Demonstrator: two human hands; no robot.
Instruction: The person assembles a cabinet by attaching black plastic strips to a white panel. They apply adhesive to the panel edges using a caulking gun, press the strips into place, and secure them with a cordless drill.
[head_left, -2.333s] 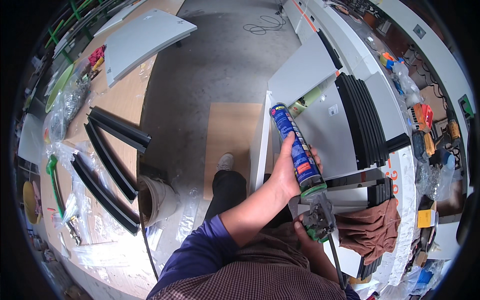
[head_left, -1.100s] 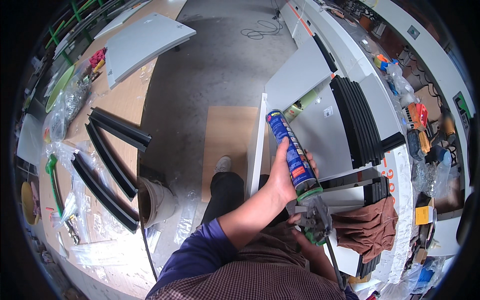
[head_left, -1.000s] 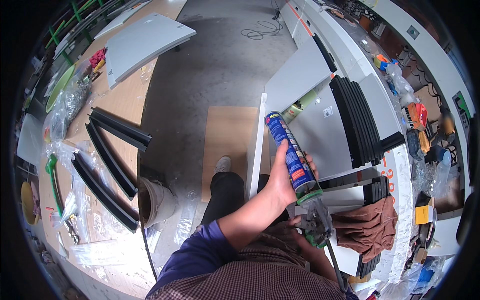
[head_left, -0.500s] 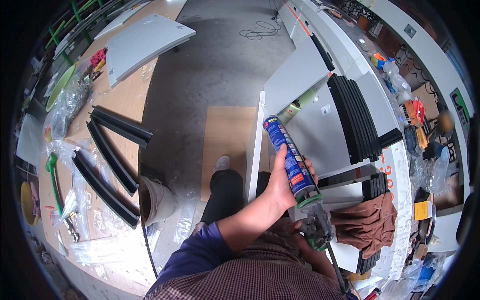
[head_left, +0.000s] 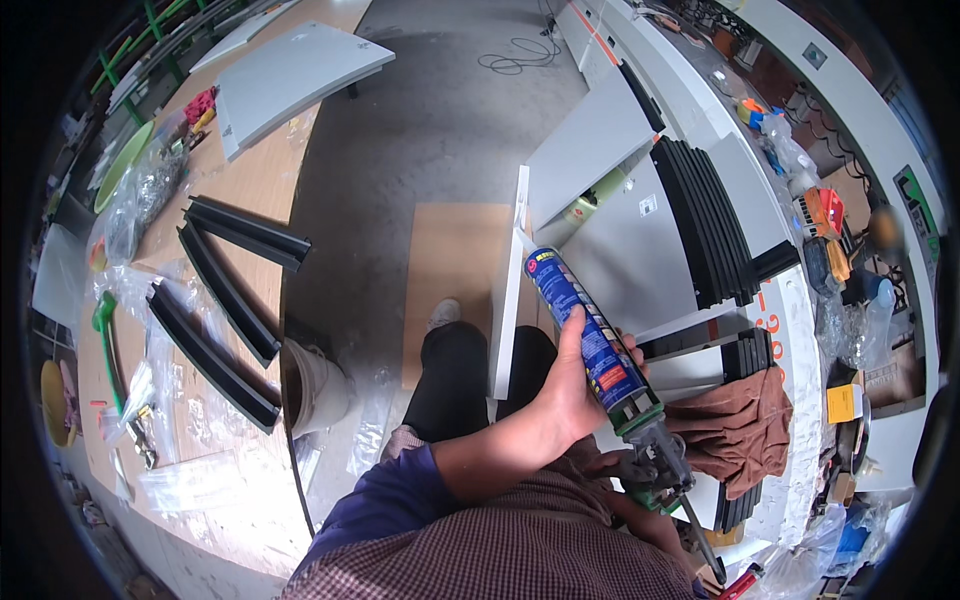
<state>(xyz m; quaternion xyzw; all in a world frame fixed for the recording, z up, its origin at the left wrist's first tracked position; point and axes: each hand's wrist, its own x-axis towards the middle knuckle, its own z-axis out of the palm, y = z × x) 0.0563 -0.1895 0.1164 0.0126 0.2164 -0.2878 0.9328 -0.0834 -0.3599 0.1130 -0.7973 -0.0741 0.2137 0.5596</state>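
Note:
A caulking gun (head_left: 660, 455) with a blue sealant cartridge (head_left: 590, 330) slants across in front of me. My left hand (head_left: 572, 395) is wrapped round the cartridge, thumb on top and fingertips showing on its far side. Lower down, partly hidden under the gun, my right hand (head_left: 618, 490) is closed at the gun's handle and trigger. The pale nozzle points away from me, its tip at the narrow edge of a white panel (head_left: 507, 310) that stands upright by my legs; whether it touches cannot be made out.
Black curved profiles (head_left: 215, 355) lie on the wooden table (head_left: 225, 460) at left, near grey panels (head_left: 290, 85). A bucket (head_left: 318, 385) stands beneath. On the right are leaning grey panels (head_left: 610, 240), stacked black strips (head_left: 705, 220) and a brown cloth (head_left: 735, 430).
The gun's rear end has swung right, and the cartridge has shifted slightly down, leaving more nozzle visible at the panel's edge. Both hands have kept their hold.

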